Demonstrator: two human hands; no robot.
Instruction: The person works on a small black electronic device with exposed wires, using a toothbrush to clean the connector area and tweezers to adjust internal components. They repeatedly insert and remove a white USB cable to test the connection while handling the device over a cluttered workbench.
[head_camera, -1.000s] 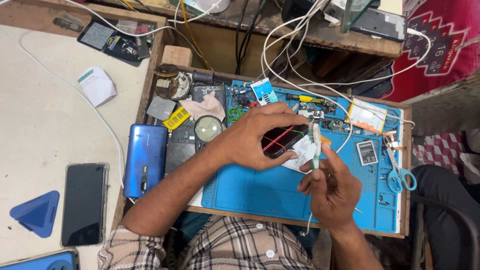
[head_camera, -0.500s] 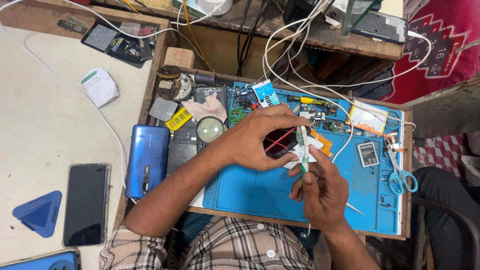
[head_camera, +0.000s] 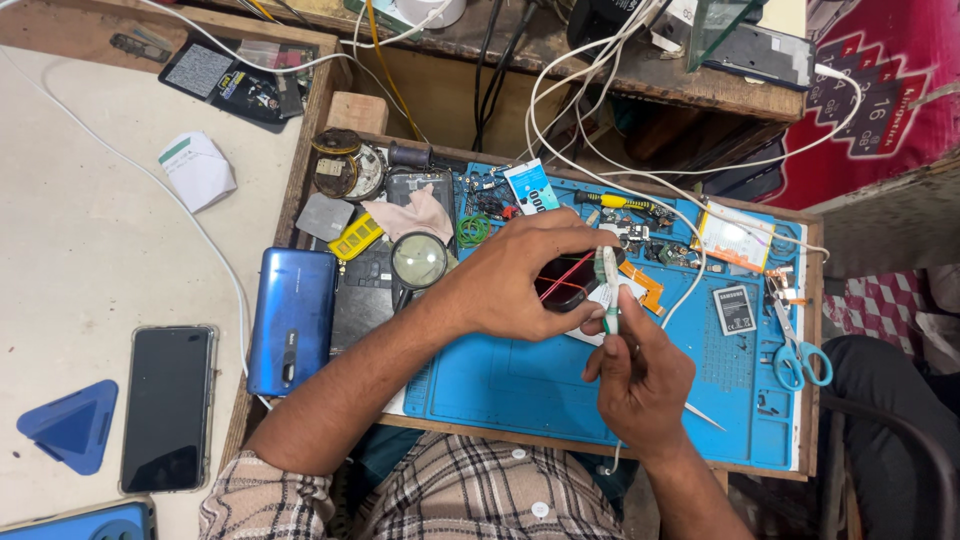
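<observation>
**Head view: small tool at the opened device on the blue mat**

Head camera looks down on your bench, so start at the far left. A blue triangular pick (head_camera: 72, 423) lies on the pale table, beside a black phone (head_camera: 167, 407) lying face up. Right of it, at the edge of the wooden tray, a blue phone (head_camera: 292, 320) rests back up, with a round magnifier (head_camera: 419, 260) just beyond it.

Your left hand (head_camera: 520, 275) comes next. Its fingers curl down and close over a small dark device (head_camera: 565, 283) with red wires showing, pinning it to the blue work mat (head_camera: 520, 375). The device sits near the mat's middle, mostly hidden under that hand.

Your right hand (head_camera: 640, 375) is closed in a pinch on a slim white and green tool (head_camera: 609, 290), held nearly upright, its upper end at the device's right edge. Whether the tip touches the device, you cannot tell from this angle.

You look to be mid-step, working a fine point on the opened device. The next move likely calls for a steady left hand and small, light motions of the tool, keeping clear of the red wires.

Farther right lie a small battery (head_camera: 734, 309) and blue-handled scissors (head_camera: 797, 345).
</observation>
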